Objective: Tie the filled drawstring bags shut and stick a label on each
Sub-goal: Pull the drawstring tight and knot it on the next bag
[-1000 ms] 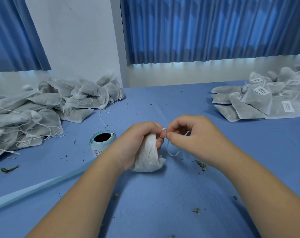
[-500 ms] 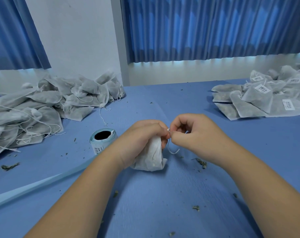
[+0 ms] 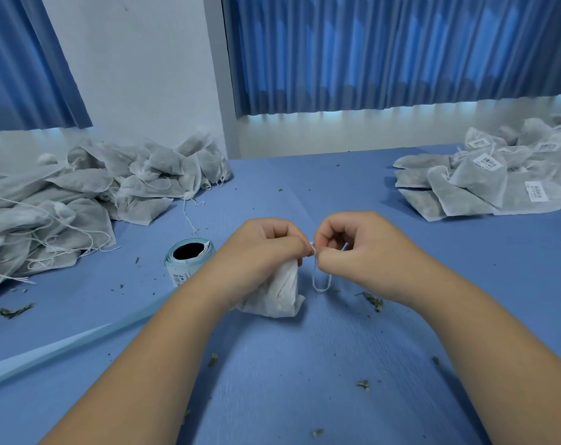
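Observation:
A small white drawstring bag [image 3: 279, 293] stands on the blue table [image 3: 304, 364] at the centre. My left hand [image 3: 259, 255] grips its gathered neck from above. My right hand [image 3: 356, 255] pinches the white drawstring [image 3: 320, 281] right beside the neck, and a loop of the string hangs down below it. A roll of labels [image 3: 189, 261] with pale blue backing lies just left of my left hand. Its loose backing strip [image 3: 64, 351] trails away to the lower left.
A heap of unlabelled white bags [image 3: 80, 194] with loose strings fills the table's left side. A pile of labelled bags [image 3: 491, 181] lies at the far right. Bits of dried herb are scattered on the cloth. Blue curtains and a white wall stand behind.
My two hands have drawn closer together at the bag's neck, and the hanging loop of string has shortened a little. The bag stays in the same spot.

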`<action>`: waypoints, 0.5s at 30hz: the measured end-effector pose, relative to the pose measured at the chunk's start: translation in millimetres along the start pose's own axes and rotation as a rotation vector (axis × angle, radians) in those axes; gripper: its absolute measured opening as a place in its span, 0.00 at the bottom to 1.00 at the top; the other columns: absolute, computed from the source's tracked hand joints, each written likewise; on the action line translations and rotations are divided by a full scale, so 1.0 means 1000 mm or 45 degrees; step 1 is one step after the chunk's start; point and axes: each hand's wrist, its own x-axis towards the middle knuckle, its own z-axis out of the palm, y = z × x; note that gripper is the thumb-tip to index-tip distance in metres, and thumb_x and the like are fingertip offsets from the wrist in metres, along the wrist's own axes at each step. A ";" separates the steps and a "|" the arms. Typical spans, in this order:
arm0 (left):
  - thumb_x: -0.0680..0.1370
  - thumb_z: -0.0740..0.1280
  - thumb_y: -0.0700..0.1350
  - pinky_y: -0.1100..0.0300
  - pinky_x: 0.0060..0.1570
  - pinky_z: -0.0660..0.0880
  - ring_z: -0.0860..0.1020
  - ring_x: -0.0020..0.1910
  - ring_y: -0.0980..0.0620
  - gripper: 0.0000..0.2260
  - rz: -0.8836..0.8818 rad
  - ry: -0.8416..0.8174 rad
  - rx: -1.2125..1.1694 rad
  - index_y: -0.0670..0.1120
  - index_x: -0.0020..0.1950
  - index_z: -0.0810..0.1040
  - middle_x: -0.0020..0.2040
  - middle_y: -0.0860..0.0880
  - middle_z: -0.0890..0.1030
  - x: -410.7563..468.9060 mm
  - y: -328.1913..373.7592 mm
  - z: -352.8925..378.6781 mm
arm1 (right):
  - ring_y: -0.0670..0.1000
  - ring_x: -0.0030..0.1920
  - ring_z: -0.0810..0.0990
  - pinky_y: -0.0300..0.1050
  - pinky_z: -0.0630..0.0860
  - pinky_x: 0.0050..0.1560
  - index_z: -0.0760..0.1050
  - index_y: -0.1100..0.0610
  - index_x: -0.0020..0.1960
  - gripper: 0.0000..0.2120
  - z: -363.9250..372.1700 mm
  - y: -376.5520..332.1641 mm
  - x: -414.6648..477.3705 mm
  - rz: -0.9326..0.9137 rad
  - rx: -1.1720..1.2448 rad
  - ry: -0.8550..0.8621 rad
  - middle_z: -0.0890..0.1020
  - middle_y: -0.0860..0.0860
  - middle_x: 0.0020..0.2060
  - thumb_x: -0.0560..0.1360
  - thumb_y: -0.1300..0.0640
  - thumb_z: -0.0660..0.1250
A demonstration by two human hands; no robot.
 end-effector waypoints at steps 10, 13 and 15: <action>0.66 0.69 0.47 0.48 0.43 0.74 0.71 0.30 0.55 0.03 -0.009 0.072 0.037 0.49 0.33 0.80 0.31 0.52 0.75 -0.001 0.000 -0.002 | 0.42 0.26 0.67 0.33 0.66 0.26 0.77 0.54 0.37 0.04 -0.001 0.000 0.000 0.027 -0.027 -0.003 0.74 0.43 0.27 0.68 0.62 0.66; 0.66 0.69 0.48 0.49 0.44 0.74 0.72 0.29 0.56 0.04 -0.031 0.068 0.036 0.50 0.33 0.81 0.31 0.54 0.76 -0.002 0.001 -0.002 | 0.45 0.31 0.74 0.40 0.71 0.34 0.76 0.54 0.38 0.04 -0.002 -0.001 0.001 0.037 0.026 0.035 0.76 0.46 0.30 0.69 0.61 0.66; 0.66 0.69 0.48 0.52 0.43 0.73 0.72 0.29 0.56 0.04 -0.043 0.085 0.034 0.50 0.33 0.82 0.32 0.54 0.77 -0.002 0.002 -0.002 | 0.47 0.33 0.80 0.43 0.73 0.35 0.75 0.55 0.38 0.05 -0.003 -0.001 0.002 0.046 0.138 0.073 0.78 0.48 0.32 0.70 0.63 0.67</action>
